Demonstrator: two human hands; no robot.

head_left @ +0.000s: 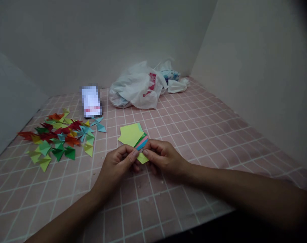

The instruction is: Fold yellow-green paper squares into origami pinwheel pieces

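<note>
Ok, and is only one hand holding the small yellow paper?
No, the left hand and the right hand both pinch the small yellow paper, one at each side.

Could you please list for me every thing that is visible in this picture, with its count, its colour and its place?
Held paper: one, yellow-green, between both hands
Paper sheets: several, yellow-green on top, green, pink and blue below, just beyond the hands
Folded paper pieces: many, overlapping; red, orange, yellow, green, light blue; left side
Phone-like device: one, bright blurred screen, behind the folded pieces
Plastic bag: one, white with red print, far side
Package: apparently one, blue and white, beside the bag
Grid cloth: one, pink with white lines, underneath
Walls: greyish, around the cloth
Left hand: one, bare, pinching the held paper
Right hand: one, bare, pinching it too
</note>
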